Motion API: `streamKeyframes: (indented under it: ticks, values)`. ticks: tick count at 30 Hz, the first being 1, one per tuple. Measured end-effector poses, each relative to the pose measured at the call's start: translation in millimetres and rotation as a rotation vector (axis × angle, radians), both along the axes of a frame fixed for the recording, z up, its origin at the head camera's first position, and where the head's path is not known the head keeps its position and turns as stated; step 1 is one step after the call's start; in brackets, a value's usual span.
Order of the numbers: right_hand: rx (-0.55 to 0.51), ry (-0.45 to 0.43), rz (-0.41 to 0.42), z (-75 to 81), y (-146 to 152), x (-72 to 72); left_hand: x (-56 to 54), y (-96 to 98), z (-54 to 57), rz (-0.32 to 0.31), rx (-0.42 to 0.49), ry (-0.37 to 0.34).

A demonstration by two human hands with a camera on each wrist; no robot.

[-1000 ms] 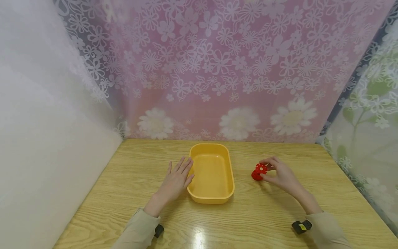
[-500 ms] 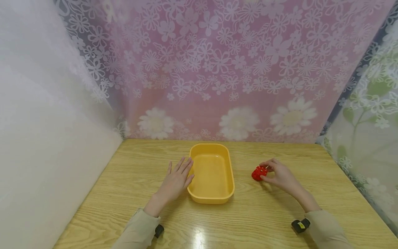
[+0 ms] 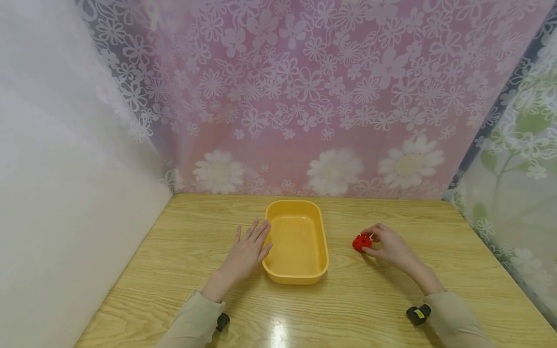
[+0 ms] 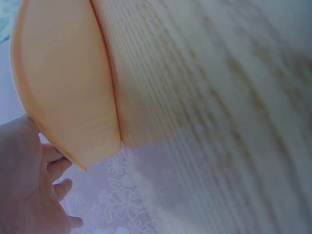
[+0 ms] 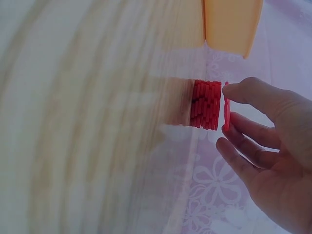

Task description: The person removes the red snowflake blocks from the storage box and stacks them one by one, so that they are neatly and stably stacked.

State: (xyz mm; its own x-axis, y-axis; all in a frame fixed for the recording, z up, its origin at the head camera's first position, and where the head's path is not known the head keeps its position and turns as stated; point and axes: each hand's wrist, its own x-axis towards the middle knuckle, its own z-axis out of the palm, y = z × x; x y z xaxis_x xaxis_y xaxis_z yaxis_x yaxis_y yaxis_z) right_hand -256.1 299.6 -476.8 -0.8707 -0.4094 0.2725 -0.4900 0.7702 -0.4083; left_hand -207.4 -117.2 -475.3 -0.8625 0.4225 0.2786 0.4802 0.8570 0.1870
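Note:
In the right wrist view, a neat stack of thin red notched discs (image 5: pixel 205 105) stands on the table. Just above its top, my right hand (image 5: pixel 278 131) pinches one more red disc (image 5: pixel 227 107) between thumb and fingers, with a narrow gap left between disc and stack. From the head view, the disc overlaps the stack (image 3: pixel 359 244) beneath my right hand (image 3: pixel 393 250). My left hand (image 3: pixel 242 255) rests with spread, straight fingers on the left rim of a yellow plastic tub (image 3: pixel 296 279). The left wrist view shows those fingers reaching over the tub's edge.
The wooden table (image 3: pixel 196 275) ends at a pink flowered curtain (image 3: pixel 283 121) behind. A white cloth (image 3: pixel 78 193) closes off the left side and a flowered one (image 3: pixel 518 193) the right. Black wrist devices (image 3: pixel 418 314) sit under both sleeves.
The disc in my right hand, at first tilted to show its face above the stack, has come down and levelled over it. The left hand and the tub stay in place.

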Motion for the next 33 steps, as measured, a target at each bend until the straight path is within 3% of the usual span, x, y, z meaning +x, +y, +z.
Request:
streamKeyframes:
  ticks: [33]
  values:
    - [0.036, -0.026, -0.016, 2.5, -1.1, 1.7, 0.3, -1.5, 4.0, -0.009, 0.019, -0.007]
